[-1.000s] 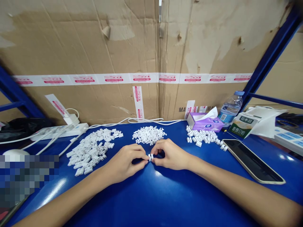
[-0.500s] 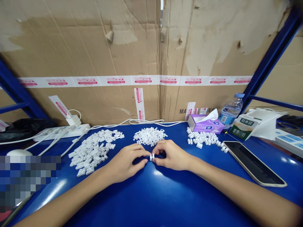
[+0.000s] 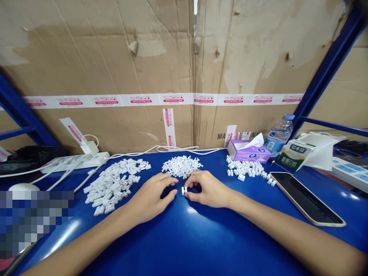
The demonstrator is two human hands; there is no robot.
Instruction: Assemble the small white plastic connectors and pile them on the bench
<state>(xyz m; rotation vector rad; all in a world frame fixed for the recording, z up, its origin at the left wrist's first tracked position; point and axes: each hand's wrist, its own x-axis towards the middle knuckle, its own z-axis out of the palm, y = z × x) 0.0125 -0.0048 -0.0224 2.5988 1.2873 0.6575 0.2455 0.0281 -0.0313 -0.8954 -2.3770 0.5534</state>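
Observation:
Between the thumb and index finger of my right hand, a small white plastic connector is pinched just above the blue tabletop. My left hand is apart from it to the left, its thumb and fingers parted with nothing between them. Beyond both hands lies a heap of tiny white plastic pieces. A larger pile of flat white plastic housings spreads beside my left hand. To the right, past my right hand, white connectors like the held one lie in a loose group.
A purple tissue box, a water bottle and a green-and-white carton stand at the back right. A phone lies near my right forearm. White cables and a power strip are at the back left, before a cardboard wall.
My left thumb and fingers have come off the connector and moved slightly left, spreading apart. My right hand keeps its pinch on the connector in nearly the same place.

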